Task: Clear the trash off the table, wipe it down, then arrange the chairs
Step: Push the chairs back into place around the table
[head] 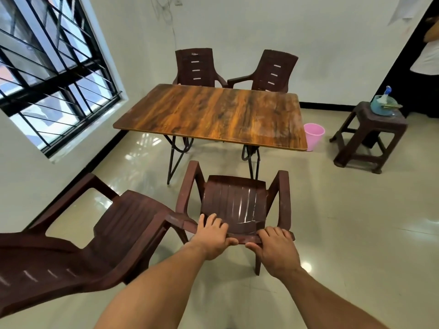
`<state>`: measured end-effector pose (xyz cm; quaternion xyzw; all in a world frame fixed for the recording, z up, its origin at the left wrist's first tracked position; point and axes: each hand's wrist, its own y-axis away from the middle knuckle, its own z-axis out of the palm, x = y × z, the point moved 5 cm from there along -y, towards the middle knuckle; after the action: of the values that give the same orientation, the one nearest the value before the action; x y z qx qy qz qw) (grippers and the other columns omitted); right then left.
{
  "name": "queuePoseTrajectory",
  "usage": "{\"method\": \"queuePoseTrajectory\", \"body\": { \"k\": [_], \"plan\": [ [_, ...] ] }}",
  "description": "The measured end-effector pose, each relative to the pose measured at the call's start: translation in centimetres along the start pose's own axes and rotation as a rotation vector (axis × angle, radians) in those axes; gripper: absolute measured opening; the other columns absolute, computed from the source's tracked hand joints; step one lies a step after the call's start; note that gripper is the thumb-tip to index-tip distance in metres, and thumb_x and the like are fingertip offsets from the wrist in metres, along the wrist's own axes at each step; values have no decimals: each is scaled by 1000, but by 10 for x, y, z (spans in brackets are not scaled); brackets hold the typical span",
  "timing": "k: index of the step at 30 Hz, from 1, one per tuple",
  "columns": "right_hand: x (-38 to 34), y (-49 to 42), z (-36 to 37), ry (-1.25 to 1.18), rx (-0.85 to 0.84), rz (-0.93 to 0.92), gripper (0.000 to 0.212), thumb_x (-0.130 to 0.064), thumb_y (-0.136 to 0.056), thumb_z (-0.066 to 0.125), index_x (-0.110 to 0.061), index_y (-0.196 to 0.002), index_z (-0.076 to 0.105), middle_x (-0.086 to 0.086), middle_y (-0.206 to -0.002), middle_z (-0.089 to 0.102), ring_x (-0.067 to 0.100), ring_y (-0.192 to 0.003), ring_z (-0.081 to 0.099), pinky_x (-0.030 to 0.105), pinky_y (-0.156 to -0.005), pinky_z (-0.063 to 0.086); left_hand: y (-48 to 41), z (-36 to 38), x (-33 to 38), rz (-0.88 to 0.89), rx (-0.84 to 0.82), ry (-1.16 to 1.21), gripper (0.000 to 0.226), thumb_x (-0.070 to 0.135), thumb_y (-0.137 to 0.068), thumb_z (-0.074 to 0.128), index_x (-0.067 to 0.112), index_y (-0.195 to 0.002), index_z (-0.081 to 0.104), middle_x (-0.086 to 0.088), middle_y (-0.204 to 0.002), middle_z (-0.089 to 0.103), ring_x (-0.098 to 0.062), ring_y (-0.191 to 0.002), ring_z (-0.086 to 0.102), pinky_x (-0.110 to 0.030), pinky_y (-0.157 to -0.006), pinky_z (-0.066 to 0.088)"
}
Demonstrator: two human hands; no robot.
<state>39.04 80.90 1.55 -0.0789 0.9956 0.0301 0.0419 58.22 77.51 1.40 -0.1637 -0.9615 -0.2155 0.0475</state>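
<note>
Both forearms reach out from under the camera, and I have the left hand (213,233) and the right hand (276,245) wrapped over the top rail of the brown plastic armchair (234,200) right in front of me — fingers curled over the far side, thumbs tucked underneath, a firm closed grip on each side of the backrest. That chair faces the table and sits well back from its near edge, seat fully exposed.

Looking up, the wood-grain folding table (213,115) shows a bare top, no trash on it that I can see, so I judge clearing and wiping are behind us and we're on the last step — arranging the chairs. Two matching armchairs (194,67) already stand tucked at the far side against the wall. A fourth chair (107,238) sits off to my left, angled away from the table, its arm just beside the one I'm holding.

Next move, as I read it: push this chair straight forward until the seat slides under the near edge, steering between the black metal table legs (251,160). Then the angled one needs turning square. A pink bin (313,136) stands by the table's right end, and a brown stool (370,136) further right.
</note>
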Motion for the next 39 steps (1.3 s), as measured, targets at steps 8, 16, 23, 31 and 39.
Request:
{"method": "queuePoseTrajectory", "body": {
  "k": [8,16,23,31,39],
  "plan": [
    [12,-30,-5,1,-14,18,88,-83,-81,-3,-32,-122,56,-10,-121,57,15,-116,50,34,-107,34,-33,-13,0,-5,-19,-15,75,69,-98,22,16,-148,39,-9,-159,30,-30,-154,4,-59,-123,-6],
    [6,-26,-2,-23,20,11,101,-82,-80,-15,-26,-110,64,-6,-109,63,19,-105,58,36,-98,41,-20,-11,-1,-15,77,6,69,64,-101,18,15,-136,51,-10,-154,38,-31,-153,7,-60,-122,-8],
    [6,-25,-1,-23,13,34,95,-80,-83,-9,-26,-113,63,-5,-112,63,19,-107,56,35,-99,42,-15,-7,0,-79,167,2,69,67,-99,13,20,-131,52,-8,-153,38,-30,-152,12,-63,-121,-9],
    [18,-40,0,-37,-24,9,90,-84,-82,-2,-30,-122,58,-10,-122,56,15,-117,47,35,-109,33,-27,-10,0,-131,185,77,68,69,-98,16,24,-139,47,-3,-160,29,-26,-153,8,-62,-122,-5],
    [33,-59,-9,-1,-93,29,80,-80,-86,7,-30,-128,54,-7,-126,56,18,-121,46,37,-112,29,-52,-21,4,-99,126,140,59,67,-98,27,28,-132,55,0,-157,32,-23,-152,9,-60,-121,-7]
  ]
}}
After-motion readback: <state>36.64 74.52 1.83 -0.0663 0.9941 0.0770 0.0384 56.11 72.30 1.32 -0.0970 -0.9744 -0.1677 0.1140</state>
